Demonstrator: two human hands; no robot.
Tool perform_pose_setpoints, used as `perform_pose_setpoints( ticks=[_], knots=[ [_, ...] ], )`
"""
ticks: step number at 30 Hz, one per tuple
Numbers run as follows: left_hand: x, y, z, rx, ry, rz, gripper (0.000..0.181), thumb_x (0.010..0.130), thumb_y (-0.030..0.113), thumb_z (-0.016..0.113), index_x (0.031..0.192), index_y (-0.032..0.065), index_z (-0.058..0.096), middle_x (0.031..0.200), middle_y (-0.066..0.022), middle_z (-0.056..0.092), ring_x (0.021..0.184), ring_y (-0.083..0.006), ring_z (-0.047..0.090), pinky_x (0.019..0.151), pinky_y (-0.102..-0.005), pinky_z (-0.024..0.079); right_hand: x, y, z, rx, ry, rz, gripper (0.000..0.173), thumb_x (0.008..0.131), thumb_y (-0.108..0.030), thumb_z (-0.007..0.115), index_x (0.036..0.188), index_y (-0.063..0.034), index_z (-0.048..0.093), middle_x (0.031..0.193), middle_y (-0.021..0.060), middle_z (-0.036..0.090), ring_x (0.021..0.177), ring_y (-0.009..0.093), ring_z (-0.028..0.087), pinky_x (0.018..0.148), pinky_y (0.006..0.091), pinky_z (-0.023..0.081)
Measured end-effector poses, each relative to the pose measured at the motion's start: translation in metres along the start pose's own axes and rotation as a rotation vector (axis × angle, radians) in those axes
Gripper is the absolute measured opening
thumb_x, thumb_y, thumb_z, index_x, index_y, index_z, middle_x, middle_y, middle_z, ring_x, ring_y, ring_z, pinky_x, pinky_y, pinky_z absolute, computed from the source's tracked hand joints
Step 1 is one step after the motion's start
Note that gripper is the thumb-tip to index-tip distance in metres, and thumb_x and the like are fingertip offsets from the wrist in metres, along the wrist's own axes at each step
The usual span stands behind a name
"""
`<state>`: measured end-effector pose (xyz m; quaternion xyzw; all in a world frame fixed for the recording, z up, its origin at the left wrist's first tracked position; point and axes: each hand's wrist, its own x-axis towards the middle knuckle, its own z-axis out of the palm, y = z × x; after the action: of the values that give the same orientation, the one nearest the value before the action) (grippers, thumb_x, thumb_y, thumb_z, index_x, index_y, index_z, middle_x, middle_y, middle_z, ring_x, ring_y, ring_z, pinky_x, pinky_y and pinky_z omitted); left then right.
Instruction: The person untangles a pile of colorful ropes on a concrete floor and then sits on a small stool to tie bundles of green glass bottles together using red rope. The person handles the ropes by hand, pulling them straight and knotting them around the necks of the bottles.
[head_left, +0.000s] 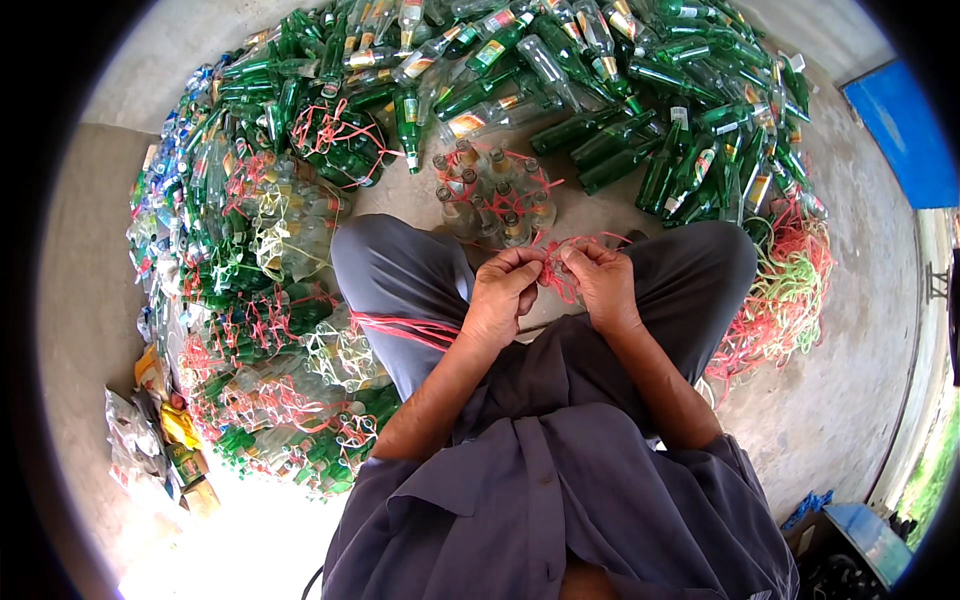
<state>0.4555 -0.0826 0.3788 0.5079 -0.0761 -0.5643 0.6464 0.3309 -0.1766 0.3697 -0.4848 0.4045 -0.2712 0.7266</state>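
Between my fingertips is a tangled bunch of red plastic twine. My left hand pinches it from one side, thumb against forefinger, and my right hand grips it from the other. Just beyond my hands, a cluster of clear glass bottles stands upright on the floor, with red twine around and between the necks. Several pink-red strands lie across my left thigh. A large heap of red and pale green twine rests on the floor beside my right knee.
Loose green and clear glass bottles are piled beyond my knees. Twine-tied bottle bundles fill the floor to my left, with plastic bottles behind them. A blue panel stands far right. Bags and a carton lie lower left.
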Motion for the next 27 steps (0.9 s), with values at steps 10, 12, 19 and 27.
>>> perform_pose_setpoints(
  ticks=[10,12,19,27],
  knots=[
    [0.002,0.017,-0.002,0.024,0.022,0.007,0.008,0.091,0.006,0.054,0.095,-0.0002,0.059,0.068,-0.0023,0.056,0.043,-0.0052,0.034,0.038,-0.0216,0.022,0.005,-0.005,-0.004,0.154,0.041,0.085,0.015,0.088,-0.013,0.064,0.081,-0.0004,0.066,0.069,-0.0017,0.059,0.056,0.003,0.047,0.05,0.0192,0.036],
    [0.001,0.024,0.001,0.031,0.017,0.008,0.008,0.091,0.005,0.054,0.095,-0.0003,0.058,0.068,-0.0039,0.057,0.042,-0.0055,0.034,0.037,-0.0216,0.022,0.006,-0.005,-0.007,0.179,0.004,0.075,0.014,0.089,-0.013,0.063,0.088,0.0005,0.067,0.072,-0.0014,0.06,0.057,0.003,0.048,0.05,0.0191,0.037],
    [0.0,0.028,-0.01,-0.11,-0.074,-0.038,0.009,0.09,0.007,0.052,0.094,0.0008,0.057,0.069,-0.0077,0.06,0.04,-0.0076,0.038,0.036,-0.0214,0.024,0.007,-0.008,-0.003,0.065,-0.176,0.024,0.031,0.091,-0.007,0.059,0.121,-0.0013,0.06,0.091,0.0031,0.067,0.063,0.005,0.053,0.052,0.0187,0.04],
    [-0.001,0.023,-0.011,-0.164,-0.102,-0.151,0.013,0.09,0.012,0.053,0.094,0.0023,0.058,0.07,-0.0059,0.06,0.04,-0.0095,0.036,0.038,-0.0231,0.026,0.003,-0.005,0.001,-0.007,-0.319,-0.015,0.035,0.091,-0.009,0.063,0.124,-0.0007,0.058,0.094,0.003,0.067,0.07,0.006,0.056,0.055,0.0186,0.042]
  ],
)
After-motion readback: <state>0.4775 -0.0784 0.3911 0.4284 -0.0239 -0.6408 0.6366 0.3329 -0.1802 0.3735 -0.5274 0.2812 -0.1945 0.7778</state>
